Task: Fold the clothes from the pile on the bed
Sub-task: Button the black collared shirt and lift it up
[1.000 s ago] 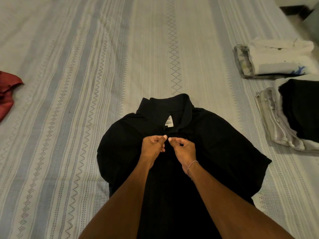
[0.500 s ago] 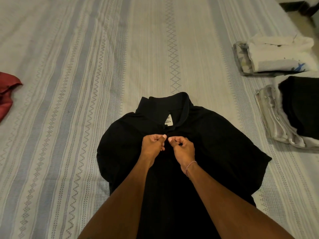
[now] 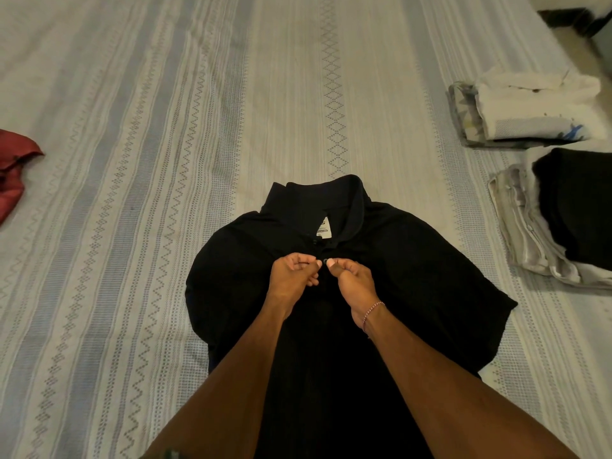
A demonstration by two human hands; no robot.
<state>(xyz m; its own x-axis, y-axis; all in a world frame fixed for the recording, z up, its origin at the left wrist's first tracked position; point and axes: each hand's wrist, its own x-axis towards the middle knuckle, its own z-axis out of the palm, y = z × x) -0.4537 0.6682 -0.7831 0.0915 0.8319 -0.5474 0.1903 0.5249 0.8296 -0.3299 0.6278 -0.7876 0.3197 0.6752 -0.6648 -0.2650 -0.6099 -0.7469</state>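
A black polo shirt (image 3: 414, 270) lies face up on the striped bedsheet (image 3: 165, 160), collar pointing away from me, with a white label showing inside the neck. My left hand (image 3: 293, 279) and my right hand (image 3: 352, 283) meet at the button placket just below the collar. Each pinches the black fabric between thumb and fingers, the thumbs nearly touching. A thin beaded bracelet sits on my right wrist. My forearms hide the shirt's lower middle.
A red garment (image 3: 15, 170) lies at the left edge of the bed. At the right stand two folded stacks: a white and patterned one (image 3: 530, 111) farther back, and a grey-white one topped by a black piece (image 3: 569, 210) nearer.
Both hands stay pinched at the placket, having edged slightly down from the collar. The shirt lies as before.
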